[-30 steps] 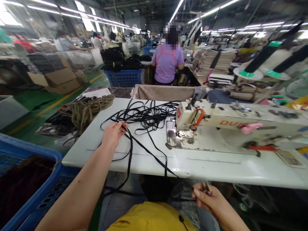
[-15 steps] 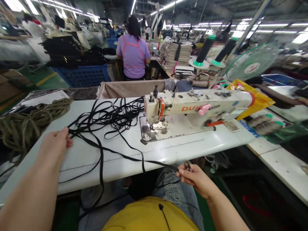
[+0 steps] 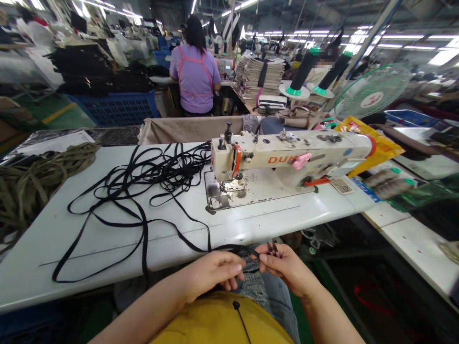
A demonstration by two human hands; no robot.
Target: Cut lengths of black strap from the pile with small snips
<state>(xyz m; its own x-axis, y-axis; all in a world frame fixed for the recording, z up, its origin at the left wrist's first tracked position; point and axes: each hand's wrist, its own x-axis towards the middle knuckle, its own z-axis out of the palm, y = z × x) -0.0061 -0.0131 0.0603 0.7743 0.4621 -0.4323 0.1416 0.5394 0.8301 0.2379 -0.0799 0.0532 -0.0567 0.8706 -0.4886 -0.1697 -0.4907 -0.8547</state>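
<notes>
My right hand [image 3: 278, 265] is closed on a narrow black strap [image 3: 253, 253] at the table's front edge. Small dark-bladed thread snips [image 3: 273, 247] stick up from the same hand. Just to its left, over my lap, is my left hand [image 3: 220, 270], its fingers loosely bent and somewhat apart, close beside the strap. I see nothing gripped in it, though its palm side is partly hidden. A tangled heap of black strap [image 3: 168, 167] lies on the white table [image 3: 118, 248], with loops running toward my hands.
A sewing machine [image 3: 283, 157] stands mid-table, right of the heap. Olive straps [image 3: 46, 177] pile at the left edge. Behind are a fabric-sided bin [image 3: 190, 130], a co-worker [image 3: 195, 76], black thread cones [image 3: 303, 74] and a fan [image 3: 373, 93].
My left hand has let go of the strap bundle at the left and come across to beside my right hand. Released loops lie spread on the table. My right hand keeps strap and snips.
</notes>
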